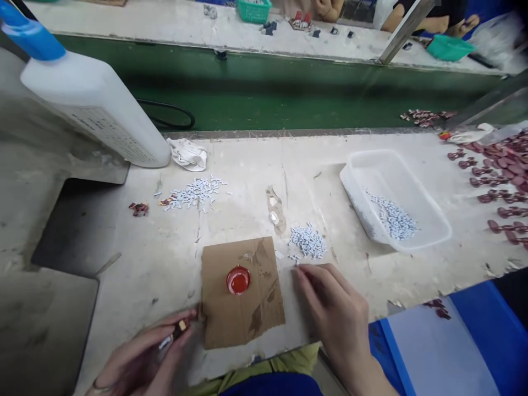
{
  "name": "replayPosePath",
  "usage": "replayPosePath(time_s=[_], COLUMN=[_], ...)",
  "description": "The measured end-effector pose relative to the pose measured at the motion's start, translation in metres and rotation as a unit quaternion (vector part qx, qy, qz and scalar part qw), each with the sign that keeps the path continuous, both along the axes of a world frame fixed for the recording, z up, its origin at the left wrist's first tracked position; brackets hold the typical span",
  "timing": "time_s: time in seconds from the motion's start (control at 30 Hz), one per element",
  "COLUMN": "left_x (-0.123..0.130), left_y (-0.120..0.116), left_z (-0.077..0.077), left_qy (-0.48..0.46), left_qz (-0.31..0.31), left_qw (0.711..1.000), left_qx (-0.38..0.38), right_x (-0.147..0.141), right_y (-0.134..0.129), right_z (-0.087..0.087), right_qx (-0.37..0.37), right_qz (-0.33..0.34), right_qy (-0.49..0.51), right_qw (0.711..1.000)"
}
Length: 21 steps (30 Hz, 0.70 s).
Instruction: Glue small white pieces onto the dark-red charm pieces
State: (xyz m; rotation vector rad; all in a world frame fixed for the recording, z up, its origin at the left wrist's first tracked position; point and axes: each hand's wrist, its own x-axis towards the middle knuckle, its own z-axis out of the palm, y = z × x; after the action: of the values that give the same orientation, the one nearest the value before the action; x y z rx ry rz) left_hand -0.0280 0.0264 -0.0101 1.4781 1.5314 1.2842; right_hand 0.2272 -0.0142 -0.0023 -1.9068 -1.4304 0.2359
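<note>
Brown piece (177,332) pinched in my left hand (138,351), beside the cardboard (218,324). My right hand (339,308), fingertips together, is at the white bits (307,241); can't tell if one's gripped. Likely a picking-up step; next calls for a fine pinch.

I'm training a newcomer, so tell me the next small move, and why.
Probably the right hand should lift one bit from the small pale pile, since it sits at the pile's near edge while the left hand holds a small dark part.
</note>
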Motion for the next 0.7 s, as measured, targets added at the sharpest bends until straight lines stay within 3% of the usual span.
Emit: replayPosePath(time_s=[0.1,0.27,0.47,0.7], left_x=[0.009,0.023,0.030,0.019], left_y=[0.001,0.000,-0.003,-0.003], left_z=[0.009,0.021,0.027,0.019], left_qy=[0.024,0.047,0.070,0.027], left_qz=[0.053,0.125,0.062,0.047], left_qw=[0.998,0.991,0.996,0.999], left_qx=[0.018,-0.022,-0.008,0.000], right_x=[0.000,0.006,0.011,0.025], right_y=[0.003,0.010,0.016,0.005], right_z=[-0.001,0.002,0.002,0.011], right_qx=[-0.001,-0.011,-0.019,-0.009], right_qz=[-0.037,-0.028,0.000,0.082], right_qy=[0.008,0.020,0.013,0.090], right_qw=[0.999,0.999,1.000,0.992])
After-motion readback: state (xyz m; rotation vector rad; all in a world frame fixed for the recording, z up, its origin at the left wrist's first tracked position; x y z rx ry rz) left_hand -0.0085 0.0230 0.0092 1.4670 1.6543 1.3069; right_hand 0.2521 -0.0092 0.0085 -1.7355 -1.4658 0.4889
